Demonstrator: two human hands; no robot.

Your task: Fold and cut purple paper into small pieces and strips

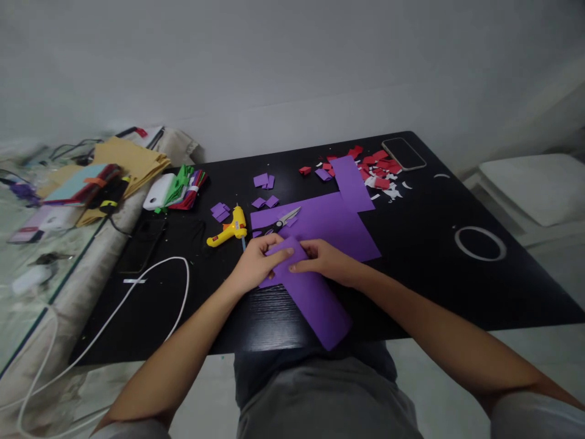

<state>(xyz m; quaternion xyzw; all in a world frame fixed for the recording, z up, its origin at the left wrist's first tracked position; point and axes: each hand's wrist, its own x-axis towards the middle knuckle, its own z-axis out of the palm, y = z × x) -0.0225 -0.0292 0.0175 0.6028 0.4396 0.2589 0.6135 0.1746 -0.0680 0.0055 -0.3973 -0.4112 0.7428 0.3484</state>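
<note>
Both hands grip a long purple paper strip (pixel 315 299) near its far end, thumbs on top. My left hand (pixel 261 261) is closed on its left edge, and my right hand (pixel 322 261) is closed on its right side. The strip's near end hangs toward the table's front edge. Beneath and beyond my hands lies a larger purple paper sheet (pixel 329 225). Scissors (pixel 281 222) rest on that sheet with a small purple piece by the blades. A yellow glue gun (pixel 231 228) lies just left of the scissors.
Small purple paper pieces (pixel 220 211) lie beyond the glue gun. Red and white scraps (pixel 381 171) sit at the back right beside a phone (pixel 404 152) and another purple strip (pixel 351 183). A tape ring (pixel 479 242) is at right. A white cable (pixel 185 274) loops across the left.
</note>
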